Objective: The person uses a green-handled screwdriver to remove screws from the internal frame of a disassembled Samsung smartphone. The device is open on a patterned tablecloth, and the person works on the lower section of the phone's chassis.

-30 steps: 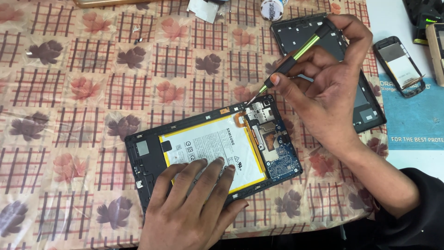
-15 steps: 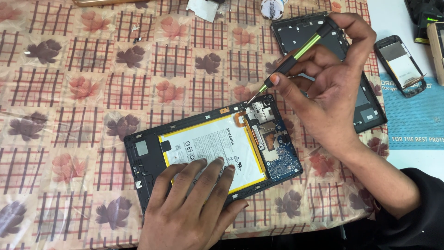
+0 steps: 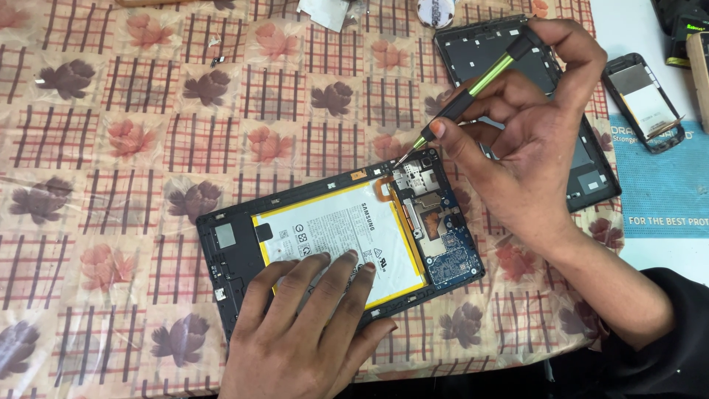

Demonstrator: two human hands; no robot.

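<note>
An opened tablet (image 3: 229, 251) lies face down on the patterned tablecloth, showing a white and yellow battery (image 3: 332, 222) and a blue circuit board (image 3: 450, 258). My left hand (image 3: 303, 332) rests flat on the battery's near edge and presses the tablet down. My right hand (image 3: 532, 140) grips a green and black screwdriver (image 3: 473, 85). Its tip touches the top right corner of the tablet's board.
The tablet's black back cover (image 3: 487, 52) lies behind my right hand. A small opened phone (image 3: 650, 100) sits on a blue mat (image 3: 665, 199) at the right. A round white object (image 3: 436, 9) and paper scraps lie at the far edge. The floral checked cloth (image 3: 111, 148) covers the table.
</note>
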